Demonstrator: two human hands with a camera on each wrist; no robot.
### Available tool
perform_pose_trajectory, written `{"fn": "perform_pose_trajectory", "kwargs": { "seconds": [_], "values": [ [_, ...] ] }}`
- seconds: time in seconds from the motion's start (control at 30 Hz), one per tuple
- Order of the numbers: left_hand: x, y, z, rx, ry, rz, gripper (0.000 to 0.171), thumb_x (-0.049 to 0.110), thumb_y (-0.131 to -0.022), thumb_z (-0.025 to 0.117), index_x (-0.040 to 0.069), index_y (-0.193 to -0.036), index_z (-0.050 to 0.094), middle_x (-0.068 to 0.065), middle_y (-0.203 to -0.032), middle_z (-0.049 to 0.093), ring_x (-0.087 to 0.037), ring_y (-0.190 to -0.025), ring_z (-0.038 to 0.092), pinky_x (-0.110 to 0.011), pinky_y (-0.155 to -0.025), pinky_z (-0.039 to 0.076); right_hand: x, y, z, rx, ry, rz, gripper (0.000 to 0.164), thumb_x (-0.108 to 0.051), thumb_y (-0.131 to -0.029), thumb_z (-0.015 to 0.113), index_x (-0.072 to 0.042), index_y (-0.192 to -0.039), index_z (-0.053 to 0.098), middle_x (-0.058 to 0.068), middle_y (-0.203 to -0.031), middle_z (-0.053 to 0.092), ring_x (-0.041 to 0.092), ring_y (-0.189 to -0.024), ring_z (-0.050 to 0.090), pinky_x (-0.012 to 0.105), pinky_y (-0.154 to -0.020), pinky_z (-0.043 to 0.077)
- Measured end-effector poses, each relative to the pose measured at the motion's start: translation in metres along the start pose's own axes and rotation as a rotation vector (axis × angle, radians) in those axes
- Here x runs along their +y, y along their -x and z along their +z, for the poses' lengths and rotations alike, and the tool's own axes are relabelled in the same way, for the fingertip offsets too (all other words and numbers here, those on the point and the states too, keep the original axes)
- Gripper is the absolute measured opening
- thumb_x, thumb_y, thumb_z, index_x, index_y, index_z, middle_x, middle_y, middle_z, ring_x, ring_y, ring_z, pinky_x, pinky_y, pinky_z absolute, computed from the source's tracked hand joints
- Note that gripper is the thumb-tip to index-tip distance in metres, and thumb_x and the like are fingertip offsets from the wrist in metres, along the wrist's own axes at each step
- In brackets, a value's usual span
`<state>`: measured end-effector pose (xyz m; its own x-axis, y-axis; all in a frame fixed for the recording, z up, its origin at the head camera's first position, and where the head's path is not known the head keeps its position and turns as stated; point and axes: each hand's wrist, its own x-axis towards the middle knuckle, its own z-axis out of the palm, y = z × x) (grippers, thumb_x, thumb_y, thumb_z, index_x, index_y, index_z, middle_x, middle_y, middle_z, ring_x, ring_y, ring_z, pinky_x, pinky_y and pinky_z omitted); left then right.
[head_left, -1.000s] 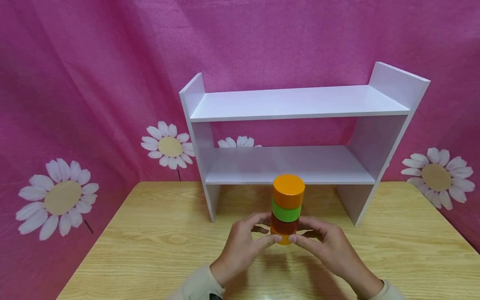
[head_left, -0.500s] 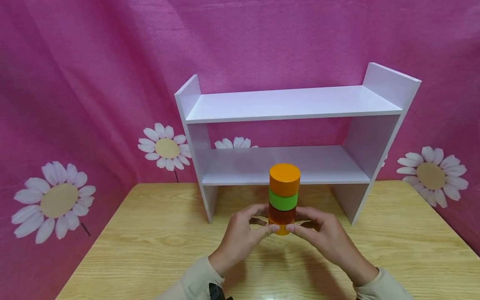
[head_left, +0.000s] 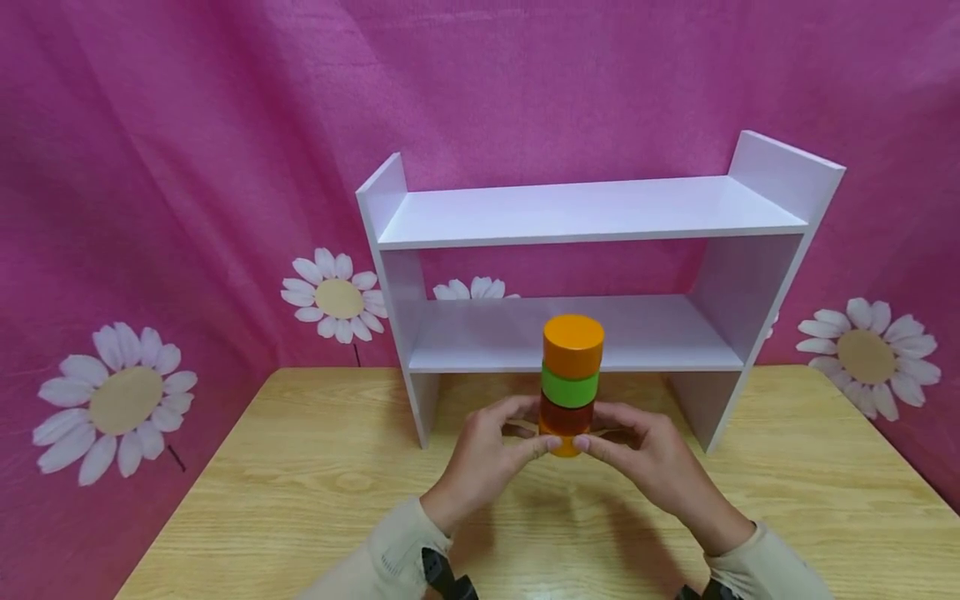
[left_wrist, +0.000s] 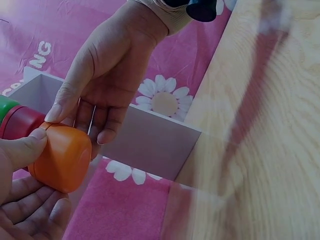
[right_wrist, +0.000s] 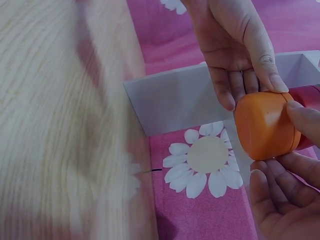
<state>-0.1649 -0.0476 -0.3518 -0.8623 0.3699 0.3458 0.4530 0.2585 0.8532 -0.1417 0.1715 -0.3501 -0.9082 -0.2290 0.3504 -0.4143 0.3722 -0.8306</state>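
A column of round coloured pieces, orange, green point(head_left: 570, 388), dark red and orange from top to bottom, stands upright between my two hands in the head view. My left hand point(head_left: 480, 458) grips its lowest part from the left, thumb in front and fingers behind. From the other side my right hand point(head_left: 660, 462) holds that same part, its thumb close to the left one. Both wrist views show the underside of the bottom orange piece point(left_wrist: 62, 160), with rounded corners. The column is raised over the wooden table point(head_left: 360, 483), and overlaps the shelf's middle board in the head view.
Just beyond the hands, a white two-level shelf point(head_left: 592, 208) stands on the table. Its upright side panels point(head_left: 750, 287) flank the boards. Behind hangs a pink cloth point(head_left: 562, 92) with large white daisies point(head_left: 126, 402).
Both hands have raised the column together, bringing it higher in the head view against the shelf's middle board. The grip looks the same. The head view has shifted slightly.
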Motion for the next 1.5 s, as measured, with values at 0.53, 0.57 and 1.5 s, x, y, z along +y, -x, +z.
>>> {"fn": "perform_pose_trajectory", "kwargs": {
  "seconds": [0.53,0.57,1.5],
  "values": [
    [0.002,-0.019,-0.003,0.005,-0.021,-0.038,0.045,0.033,-0.084,0.075,0.022,-0.125,0.063,0.01,-0.112,0.066,-0.008,-0.099,0.062,-0.025,-0.082,0.054,-0.002,-0.017,-0.007,0.016,0.014,0.075,0.047,-0.029,-0.087,0.073,-0.007,-0.127,0.063,0.011,-0.117,0.067,0.017,-0.088,0.069,0.028,-0.074,0.057],
    [0.003,-0.02,-0.003,0.008,-0.028,-0.041,0.045,0.033,-0.084,0.075,0.022,-0.126,0.063,0.01,-0.112,0.066,-0.008,-0.1,0.062,-0.026,-0.083,0.054,-0.002,-0.018,-0.008,0.014,0.017,0.08,0.047,-0.03,-0.087,0.073,-0.009,-0.127,0.063,0.01,-0.117,0.067,0.017,-0.089,0.069,0.027,-0.075,0.057],
    [0.011,-0.044,-0.01,0.013,-0.045,-0.073,0.041,0.033,-0.085,0.075,0.017,-0.122,0.066,0.006,-0.11,0.068,-0.01,-0.097,0.062,-0.026,-0.081,0.054,-0.01,-0.038,-0.021,0.018,0.081,0.104,0.048,-0.037,-0.087,0.072,-0.011,-0.126,0.064,0.007,-0.117,0.068,0.021,-0.095,0.067,0.032,-0.081,0.055]
  ]
}}
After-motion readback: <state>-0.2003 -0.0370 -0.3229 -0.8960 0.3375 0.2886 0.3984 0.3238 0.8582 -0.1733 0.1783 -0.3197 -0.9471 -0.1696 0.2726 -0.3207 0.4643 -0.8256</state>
